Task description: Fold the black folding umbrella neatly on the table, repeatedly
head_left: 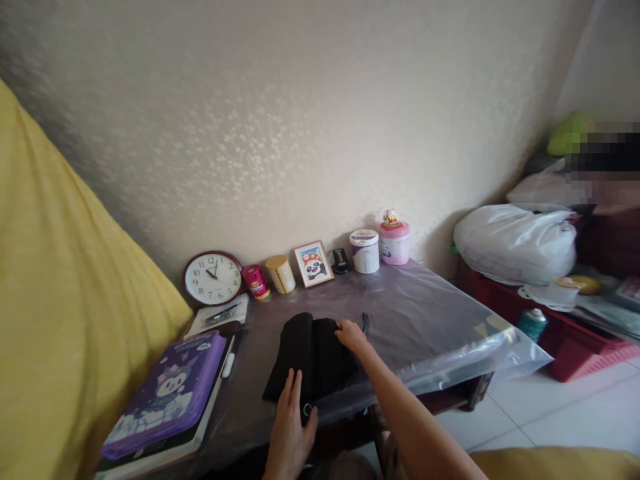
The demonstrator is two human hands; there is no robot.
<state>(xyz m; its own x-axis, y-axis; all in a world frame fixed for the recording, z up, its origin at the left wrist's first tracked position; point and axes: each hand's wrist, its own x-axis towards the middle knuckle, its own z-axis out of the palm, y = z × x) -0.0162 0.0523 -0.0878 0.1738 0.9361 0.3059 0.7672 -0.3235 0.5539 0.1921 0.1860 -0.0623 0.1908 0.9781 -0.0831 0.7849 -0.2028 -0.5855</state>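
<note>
A black garment lies bunched in folds on the plastic-covered table. My left hand rests flat on its near edge, fingers stretched out and pointing away from me. My right hand reaches over the garment's far right corner, fingers curled down onto the cloth. A thin black strap sticks out just beyond that hand.
Along the wall stand a round clock, a red tin, a gold tin, a framed panda picture, a white tub and a pink tub. A purple case lies left. A red crate and white bag stand right.
</note>
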